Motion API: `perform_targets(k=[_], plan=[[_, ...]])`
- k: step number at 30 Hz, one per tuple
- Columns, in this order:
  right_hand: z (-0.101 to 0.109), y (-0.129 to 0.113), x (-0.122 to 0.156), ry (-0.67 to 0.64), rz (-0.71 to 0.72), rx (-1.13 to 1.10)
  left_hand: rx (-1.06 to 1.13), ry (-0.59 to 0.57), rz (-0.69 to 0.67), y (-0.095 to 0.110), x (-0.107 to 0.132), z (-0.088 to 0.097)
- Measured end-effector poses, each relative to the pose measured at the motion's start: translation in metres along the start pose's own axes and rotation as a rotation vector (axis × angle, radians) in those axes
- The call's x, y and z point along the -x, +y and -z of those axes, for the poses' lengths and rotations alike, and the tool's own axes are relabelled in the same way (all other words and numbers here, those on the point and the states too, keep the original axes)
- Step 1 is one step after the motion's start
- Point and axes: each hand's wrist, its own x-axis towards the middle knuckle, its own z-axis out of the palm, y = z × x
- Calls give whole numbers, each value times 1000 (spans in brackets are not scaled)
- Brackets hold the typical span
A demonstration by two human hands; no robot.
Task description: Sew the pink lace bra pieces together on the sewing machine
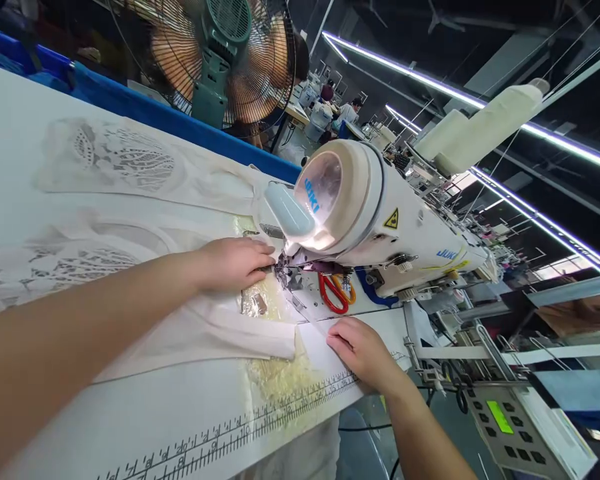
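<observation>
A white Juki sewing machine (350,200) stands over the work table. My left hand (237,262) lies palm down on a thin white garment (220,327), its fingers stretched toward the needle area and the thumb apart. Beside the machine bed, my right hand (360,350) is closed, thumb against fingers, on a narrow white strip (310,319) that runs up to the presser foot (283,270). The garment's sewn edge beneath the left fingers is hidden. Lace cutwork (80,267) shows on the garment to the left, partly behind my left forearm.
Red-handled scissors (333,293) lie under the machine arm. Another white lace piece (125,157) is spread at the back. A ruler scale (245,430) marks the table's front edge. A large fan (217,73) stands behind; a control box (515,427) sits at right.
</observation>
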Motion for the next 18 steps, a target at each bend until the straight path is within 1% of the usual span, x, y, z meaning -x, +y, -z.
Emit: perform_targets(k=[8,14,18], plan=[[2,1,4,5,-10,15,58,35,-9,-3,-2,-5],[2,-2,4,16,10,52,79,55,0,-1,-3,-2],[1,1,2,8,14,94,106,62,7,-3,-4,-4]])
